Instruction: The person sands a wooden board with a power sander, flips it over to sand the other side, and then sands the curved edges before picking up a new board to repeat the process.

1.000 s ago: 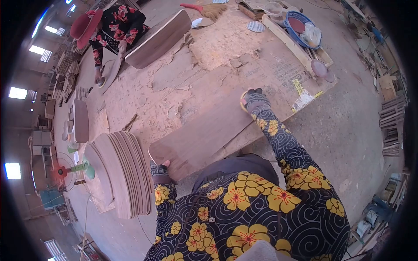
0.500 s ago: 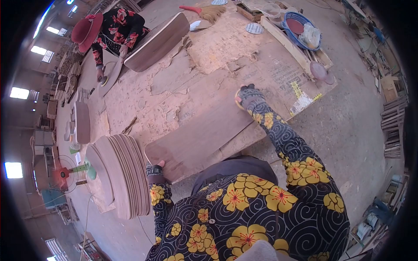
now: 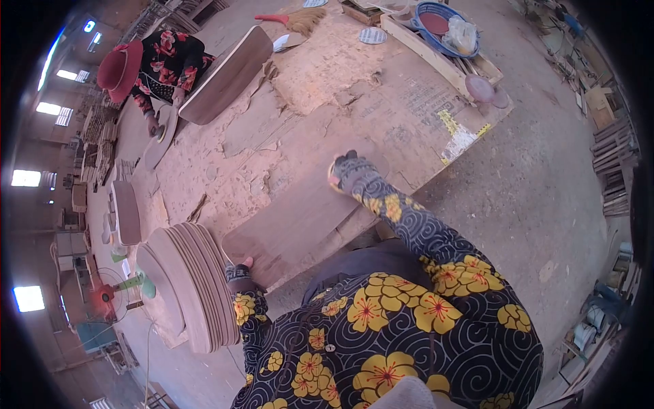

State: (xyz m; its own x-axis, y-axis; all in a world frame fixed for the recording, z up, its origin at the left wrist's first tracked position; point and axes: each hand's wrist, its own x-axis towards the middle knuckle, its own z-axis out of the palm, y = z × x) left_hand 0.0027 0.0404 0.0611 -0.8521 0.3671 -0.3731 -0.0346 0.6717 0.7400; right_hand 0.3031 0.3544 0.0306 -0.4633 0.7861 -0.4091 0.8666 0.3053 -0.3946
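A long brown wooden board [image 3: 293, 211] with rounded corners lies aslant on the worktable in front of me. My left hand [image 3: 240, 271], in a dark glove with bare fingertips, grips its near left end, thumb on top. My right hand [image 3: 351, 170], also gloved, is closed around a sanding pad [image 3: 332, 176] with a yellowish edge and presses it on the board near the far right end. The pad's underside is hidden. To the left of my left hand stands a stack of curved wooden panels [image 3: 197, 286].
Across the worktable [image 3: 320, 88], a co-worker [image 3: 163, 68] in a red hat works on a curved piece. Another board [image 3: 228, 75] stands on edge nearby. A broom [image 3: 296, 22], a blue basket [image 3: 446, 31] and a wooden tray [image 3: 426, 51] lie farther off. A fan [image 3: 105, 300] stands left.
My right hand has slid left along the board with the pad, uncovering the board's right end. My left hand keeps its hold. The whole view has shifted slightly.
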